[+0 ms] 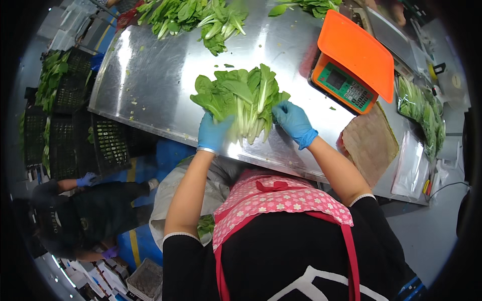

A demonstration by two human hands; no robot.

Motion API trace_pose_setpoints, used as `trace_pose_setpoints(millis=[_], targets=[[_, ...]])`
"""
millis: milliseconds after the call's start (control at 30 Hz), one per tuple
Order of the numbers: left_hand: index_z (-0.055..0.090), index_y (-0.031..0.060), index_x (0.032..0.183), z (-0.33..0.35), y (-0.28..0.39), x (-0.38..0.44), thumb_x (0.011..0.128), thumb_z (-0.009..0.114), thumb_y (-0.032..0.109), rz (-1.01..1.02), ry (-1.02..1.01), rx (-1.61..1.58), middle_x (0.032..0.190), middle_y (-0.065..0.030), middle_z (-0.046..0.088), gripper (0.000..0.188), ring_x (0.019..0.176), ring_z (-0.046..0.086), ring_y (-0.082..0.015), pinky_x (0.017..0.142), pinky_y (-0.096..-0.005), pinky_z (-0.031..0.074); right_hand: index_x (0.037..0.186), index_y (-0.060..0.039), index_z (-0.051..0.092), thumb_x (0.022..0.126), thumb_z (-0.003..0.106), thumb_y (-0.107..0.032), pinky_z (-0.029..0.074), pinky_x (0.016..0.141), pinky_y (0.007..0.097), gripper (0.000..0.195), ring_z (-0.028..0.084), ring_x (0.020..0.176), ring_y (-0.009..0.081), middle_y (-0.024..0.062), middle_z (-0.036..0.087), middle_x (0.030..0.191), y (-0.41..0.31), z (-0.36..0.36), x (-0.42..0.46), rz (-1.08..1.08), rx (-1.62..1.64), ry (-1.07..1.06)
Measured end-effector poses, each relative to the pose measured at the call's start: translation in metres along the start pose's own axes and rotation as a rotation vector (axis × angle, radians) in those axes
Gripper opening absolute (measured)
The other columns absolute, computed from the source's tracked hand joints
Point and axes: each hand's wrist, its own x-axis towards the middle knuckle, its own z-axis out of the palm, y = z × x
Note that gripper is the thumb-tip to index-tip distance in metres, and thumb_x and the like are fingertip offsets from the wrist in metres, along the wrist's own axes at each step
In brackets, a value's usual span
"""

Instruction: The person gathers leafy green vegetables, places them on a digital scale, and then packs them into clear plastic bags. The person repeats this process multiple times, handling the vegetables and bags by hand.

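Note:
A bunch of leafy greens with pale stalks [246, 99] lies on the stainless steel table [158, 86], its leaves away from me and its stalk ends towards me. Blue gloves cover both of my hands. My left hand [214, 131] is at the left edge of the bunch, its fingers blurred against the stalks. At the right edge, my right hand [292, 120] has bent fingers touching the outer leaves. How firmly either hand grips is not visible. A digital scale with an orange tray [356, 52] stands to the right of the bunch.
More greens [180, 17] lie along the table's far side. A brown cloth [371, 145], clear plastic bags [410, 165] and bagged greens [421, 109] are at the right. Black crates [111, 141] stand left of the table. A co-worker in purple gloves [86, 214] is at lower left.

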Motion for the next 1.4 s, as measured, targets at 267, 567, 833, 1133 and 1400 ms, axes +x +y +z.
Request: trace_pose_setpoints(millis=[267,567,833,1133,1400], targets=[[0.050,-0.0033,0.118,0.013,-0.006,0.001,0.082,0.071,0.010,0.026,0.009,-0.128,0.115,-0.0117,0.059,0.044,0.100,0.058,-0.0174,0.082,-0.0295,0.048,0.122,0.0018,0.054,0.081,0.065,-0.017,0.051,0.071,0.0325,0.046,0.063,0.078,0.0220,0.0137,0.065,0.088,-0.017,0.006,0.026,0.007,0.320,0.175],[0.065,0.0025,0.095,0.037,-0.013,-0.027,0.081,0.072,0.027,0.445,0.181,0.527,0.084,-0.0138,0.065,0.029,0.075,0.064,-0.0255,0.068,-0.0375,0.049,0.134,0.0018,0.043,0.084,0.063,-0.008,0.046,0.048,0.0231,0.055,0.056,0.057,0.0097,0.0035,0.058,0.073,-0.018,0.003,-0.052,0.190,0.687,0.209],[0.064,0.0037,0.076,0.083,-0.019,-0.011,0.083,0.068,0.027,0.190,0.093,0.598,0.062,-0.0094,0.063,0.025,0.056,0.061,-0.0212,0.051,-0.0325,0.048,0.119,0.0022,0.051,0.085,0.066,-0.016,0.048,0.052,0.0244,0.042,0.062,0.063,0.0116,0.0056,0.060,0.071,0.010,0.020,-0.046,0.099,0.701,-0.065],[0.061,0.0013,0.082,0.087,-0.050,-0.024,0.081,0.065,0.023,-0.045,0.082,0.124,0.074,-0.0156,0.065,0.022,0.068,0.064,-0.0236,0.062,-0.0326,0.050,0.106,0.0060,0.056,0.074,0.078,-0.040,0.051,0.057,0.0284,0.061,0.064,0.064,0.0171,0.0130,0.066,0.082,-0.030,0.004,-0.030,0.235,0.438,-0.008],[0.063,0.0039,0.085,0.094,-0.042,-0.030,0.082,0.064,0.031,0.136,0.147,0.518,0.077,-0.0183,0.065,0.027,0.075,0.063,-0.0357,0.069,-0.0419,0.049,0.107,0.0033,0.052,0.078,0.076,-0.036,0.049,0.046,0.0261,0.055,0.061,0.058,0.0140,0.0101,0.063,0.077,-0.013,0.015,-0.024,0.204,0.501,0.011]])
